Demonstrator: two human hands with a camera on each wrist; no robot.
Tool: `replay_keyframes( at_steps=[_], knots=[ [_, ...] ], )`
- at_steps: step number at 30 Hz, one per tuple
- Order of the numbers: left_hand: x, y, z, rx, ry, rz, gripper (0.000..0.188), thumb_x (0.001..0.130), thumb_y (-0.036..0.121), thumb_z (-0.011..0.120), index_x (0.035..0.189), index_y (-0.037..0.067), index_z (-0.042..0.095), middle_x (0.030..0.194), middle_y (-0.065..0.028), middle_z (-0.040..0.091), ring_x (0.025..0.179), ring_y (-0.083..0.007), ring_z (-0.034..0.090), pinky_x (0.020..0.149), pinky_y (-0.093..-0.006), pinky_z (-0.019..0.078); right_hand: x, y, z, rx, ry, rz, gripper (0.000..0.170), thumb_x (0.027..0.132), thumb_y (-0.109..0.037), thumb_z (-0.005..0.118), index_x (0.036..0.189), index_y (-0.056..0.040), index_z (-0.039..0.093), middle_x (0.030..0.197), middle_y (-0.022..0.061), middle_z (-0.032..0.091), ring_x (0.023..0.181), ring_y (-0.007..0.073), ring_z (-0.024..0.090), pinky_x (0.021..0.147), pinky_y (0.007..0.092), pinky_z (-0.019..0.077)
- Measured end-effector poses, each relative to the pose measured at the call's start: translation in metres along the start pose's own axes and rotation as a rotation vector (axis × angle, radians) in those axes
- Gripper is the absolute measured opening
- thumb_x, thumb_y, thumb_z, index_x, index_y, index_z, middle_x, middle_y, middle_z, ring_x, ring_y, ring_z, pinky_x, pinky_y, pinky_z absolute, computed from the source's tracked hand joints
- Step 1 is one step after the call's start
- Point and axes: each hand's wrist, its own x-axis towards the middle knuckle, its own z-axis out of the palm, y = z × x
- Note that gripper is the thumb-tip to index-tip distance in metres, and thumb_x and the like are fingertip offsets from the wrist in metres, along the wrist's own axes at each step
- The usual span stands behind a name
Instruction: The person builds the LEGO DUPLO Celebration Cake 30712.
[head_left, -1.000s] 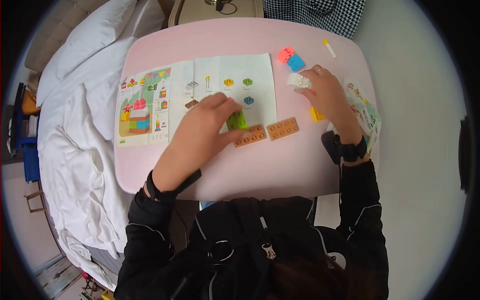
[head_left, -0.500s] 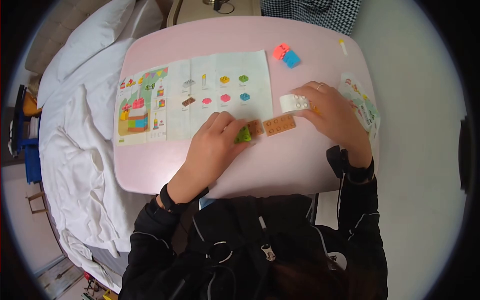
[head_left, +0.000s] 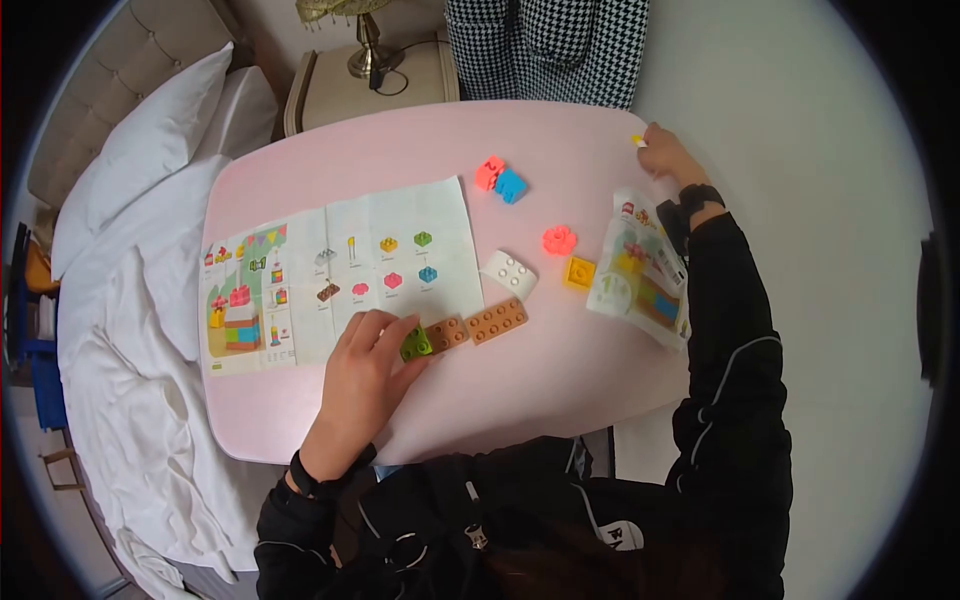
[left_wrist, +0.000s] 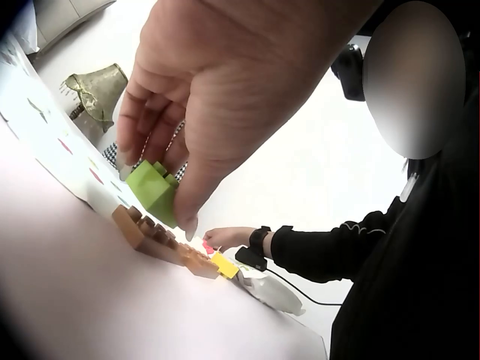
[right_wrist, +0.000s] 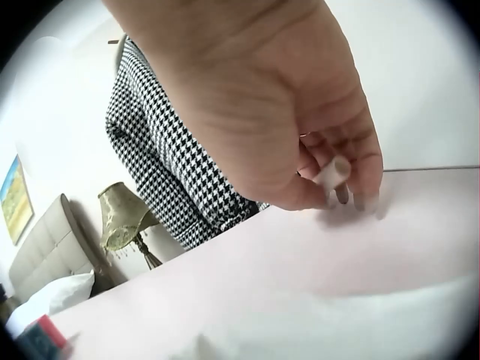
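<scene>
In the left hand (head_left: 362, 372), pinched between thumb and fingers: the green brick (head_left: 415, 343), closer to the near edge of the tabletop (head_left: 540, 375) than to the far one. Directly at the left end of a brown brick (head_left: 449, 333), seemingly above it; about contact with its studs, not possible to say. In the right hand (head_left: 672, 158), at the far right corner of the tabletop: a small stick (right_wrist: 335, 173), white with a yellow end, held narrowly by the fingers.

For a good result, as a judgement: hold the green brick level, match its sides with those of the brown brick, then press straight down with even force. Better not to push sideways, because of the risk of sliding the brown brick. With the right hand, lift the stick softly, without rolling it over the edge.

About direction: studs of the green brick upward, its form almost square from above, so without clear long axis. Long axis of the brown brick: aslant, from near left toward far right, almost in line with the second brown brick (head_left: 498, 320) just beside. Stick: mostly hidden; yellow end seemingly toward the left edge, hollow white end toward the palm.
</scene>
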Motion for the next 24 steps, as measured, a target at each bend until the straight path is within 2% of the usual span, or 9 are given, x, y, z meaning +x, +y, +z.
replay_keyframes(
  at_steps=[2,5,7,9,11,14,21,23,24],
  knots=[
    [0.001,-0.001,-0.001,0.004,-0.005,0.019,0.047,0.068,0.006,0.082,0.112,0.004,0.067,0.098,-0.0103,0.061,0.092,-0.0295,0.060,0.078,-0.0391,0.0522,-0.012,-0.011,0.005,-0.021,-0.043,-0.032,0.044,0.087,-0.010,0.056,0.124,0.0111,0.049,0.110,0.0287,0.065,0.093,0.0367,0.070,0.054,0.0408,0.0587],
    [0.002,0.001,-0.002,0.009,-0.012,0.068,0.046,0.068,0.007,0.082,0.112,0.004,0.067,0.099,-0.0108,0.061,0.092,-0.0296,0.060,0.078,-0.0390,0.0524,-0.031,-0.033,0.004,-0.018,-0.069,0.009,0.039,0.090,-0.013,0.055,0.123,0.0081,0.049,0.104,0.0270,0.067,0.092,0.0384,0.070,0.062,0.0437,0.0587],
    [0.001,0.000,-0.002,0.020,-0.009,0.068,0.046,0.069,0.008,0.082,0.112,0.004,0.066,0.099,-0.0111,0.061,0.092,-0.0298,0.061,0.078,-0.0389,0.0524,-0.048,-0.049,0.008,0.022,0.002,-0.282,0.036,0.094,-0.019,0.053,0.122,0.0037,0.051,0.100,0.0276,0.067,0.085,0.0408,0.069,0.069,0.0469,0.0560],
    [0.001,-0.001,0.001,0.030,-0.001,0.058,0.046,0.069,0.009,0.082,0.112,0.004,0.066,0.099,-0.0114,0.061,0.092,-0.0299,0.061,0.078,-0.0387,0.0524,-0.102,-0.096,-0.003,0.114,-0.129,-0.410,0.035,0.097,-0.026,0.051,0.119,0.0004,0.052,0.098,0.0274,0.067,0.084,0.0421,0.067,0.075,0.0501,0.0520],
    [0.001,-0.002,0.004,0.026,-0.002,0.073,0.046,0.070,0.009,0.081,0.112,0.004,0.065,0.100,-0.0112,0.061,0.093,-0.0306,0.060,0.079,-0.0392,0.0524,-0.146,-0.131,0.003,0.088,-0.211,-0.557,0.030,0.100,-0.028,0.051,0.117,-0.0035,0.052,0.078,0.0175,0.066,0.068,0.0296,0.066,0.062,0.0426,0.0512],
    [0.003,-0.002,0.005,0.026,-0.045,0.089,0.046,0.071,0.009,0.080,0.113,0.004,0.062,0.103,-0.0109,0.060,0.095,-0.0311,0.060,0.081,-0.0397,0.0524,-0.184,-0.165,0.022,-0.206,-0.164,-0.686,0.029,0.099,-0.029,0.052,0.115,-0.0054,0.054,0.085,0.0193,0.067,0.079,0.0347,0.067,0.071,0.0446,0.0515],
    [0.009,-0.006,0.010,0.070,-0.156,0.043,0.046,0.072,0.010,0.079,0.113,0.004,0.059,0.106,-0.0110,0.059,0.100,-0.0315,0.059,0.083,-0.0394,0.0525,-0.180,-0.173,0.046,-0.237,-0.137,-0.692,0.027,0.095,-0.025,0.057,0.113,-0.0057,0.057,0.102,0.0150,0.066,0.094,0.0339,0.065,0.080,0.0436,0.0509],
    [0.009,-0.010,0.013,0.098,-0.156,0.072,0.045,0.073,0.010,0.078,0.113,0.004,0.059,0.106,-0.0107,0.060,0.100,-0.0308,0.059,0.084,-0.0392,0.0524,-0.192,-0.163,0.043,-0.084,0.195,-0.838,0.030,0.089,-0.025,0.066,0.108,-0.0034,0.057,0.095,0.0136,0.064,0.094,0.0311,0.065,0.078,0.0443,0.0527],
    [0.011,-0.012,0.012,0.097,-0.157,0.073,0.045,0.073,0.010,0.078,0.113,0.004,0.059,0.106,-0.0107,0.060,0.100,-0.0308,0.059,0.084,-0.0392,0.0524,-0.198,-0.159,0.042,-0.085,0.194,-0.836,0.030,0.089,-0.025,0.066,0.108,-0.0034,0.057,0.095,0.0136,0.064,0.094,0.0311,0.065,0.078,0.0443,0.0527]
  ],
)
